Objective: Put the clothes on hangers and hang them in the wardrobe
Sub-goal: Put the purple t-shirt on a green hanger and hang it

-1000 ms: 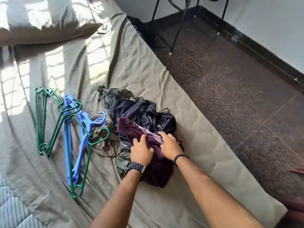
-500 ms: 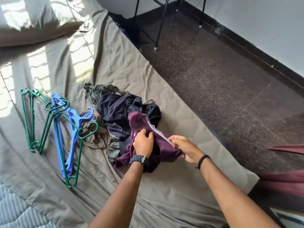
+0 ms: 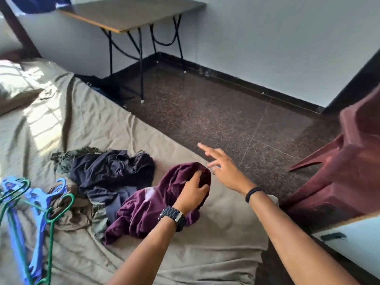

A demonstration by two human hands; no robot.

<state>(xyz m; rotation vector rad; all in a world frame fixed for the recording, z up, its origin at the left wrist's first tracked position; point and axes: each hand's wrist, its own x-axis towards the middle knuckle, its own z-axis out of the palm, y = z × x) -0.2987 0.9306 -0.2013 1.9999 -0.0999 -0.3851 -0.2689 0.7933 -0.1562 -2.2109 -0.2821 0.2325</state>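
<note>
A bed point(image 3: 216, 233) with a tan sheet fills the room's near side. The left hand point(image 3: 192, 191) grips a purple shirt point(image 3: 148, 214) on the bed; the shirt stretches from its near-left end toward the far right. The right hand point(image 3: 223, 168) hovers beside it, fingers spread, holding nothing. Left of the shirt lie dark clothes point(image 3: 111, 171) and blue and green hangers point(image 3: 37, 210).

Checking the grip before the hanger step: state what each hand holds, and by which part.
The left hand grips the crumpled maroon fabric garment at its bunched upper end; which part that is cannot be told. The right hand holds nothing, fingers spread.
</note>
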